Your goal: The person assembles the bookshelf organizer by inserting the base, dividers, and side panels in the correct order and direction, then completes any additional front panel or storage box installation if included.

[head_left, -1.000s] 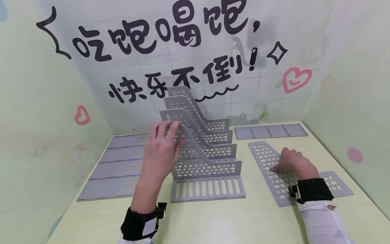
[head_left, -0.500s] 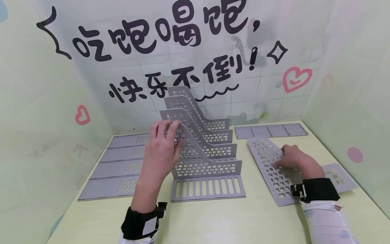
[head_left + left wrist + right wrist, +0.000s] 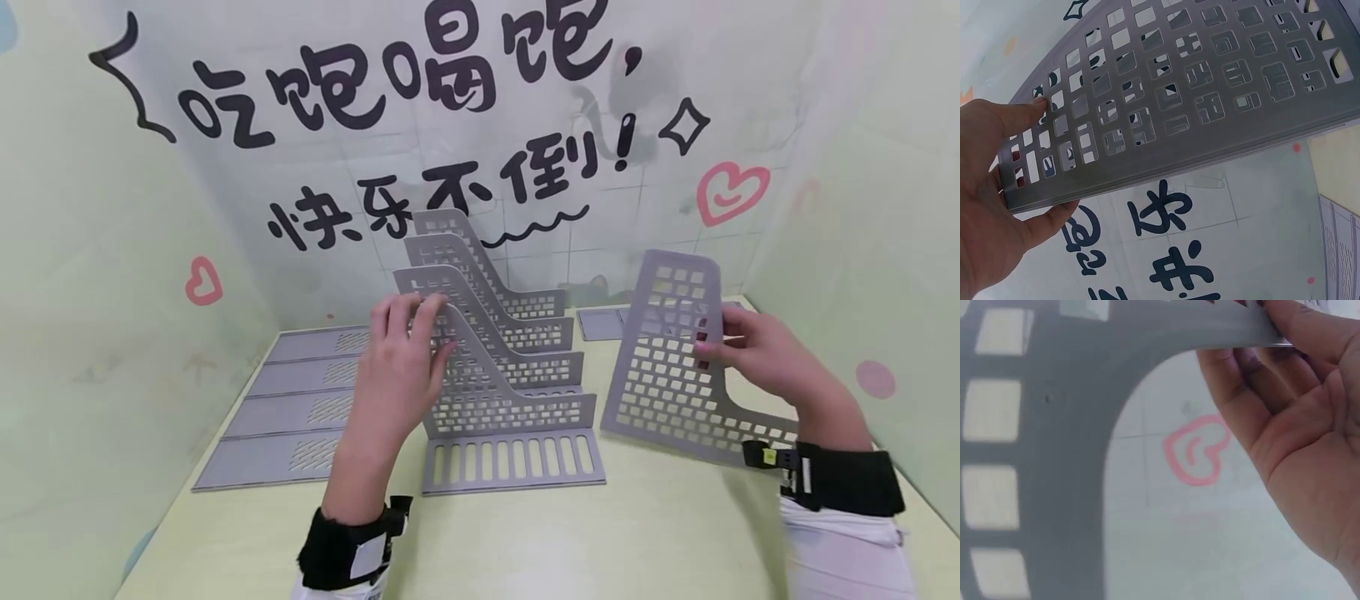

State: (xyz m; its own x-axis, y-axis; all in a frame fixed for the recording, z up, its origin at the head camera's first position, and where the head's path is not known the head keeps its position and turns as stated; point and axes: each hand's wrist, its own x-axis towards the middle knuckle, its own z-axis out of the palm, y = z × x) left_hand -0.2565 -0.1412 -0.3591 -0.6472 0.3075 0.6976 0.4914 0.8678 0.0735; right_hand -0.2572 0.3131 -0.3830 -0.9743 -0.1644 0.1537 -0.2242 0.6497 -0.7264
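Several grey perforated file-rack dividers stand upright in a row in the head view, the front divider [image 3: 551, 414] behind a flat slotted base strip [image 3: 597, 468]. My left hand [image 3: 393, 371] grips the tall end of the front divider. In the left wrist view, its thumb lies on one face of that divider [image 3: 1210, 134] and a finger reaches under the edge. My right hand [image 3: 776, 358] pinches a loose perforated divider [image 3: 718, 387] by its inner edge and holds it tilted up beside the row. The right wrist view shows this divider's curved inner corner [image 3: 1075, 425] close up.
Flat grey panels [image 3: 277, 417] with slanted slots lie in a row at the left of the table [image 3: 525, 542]. Another grey panel [image 3: 600, 323] lies at the back right, partly hidden by the held divider. Fabric walls close in the back and both sides.
The loose divider has gone from lying flat on the table to being tilted upright in my right hand, which moved right and up. My left hand keeps its place on the front divider.
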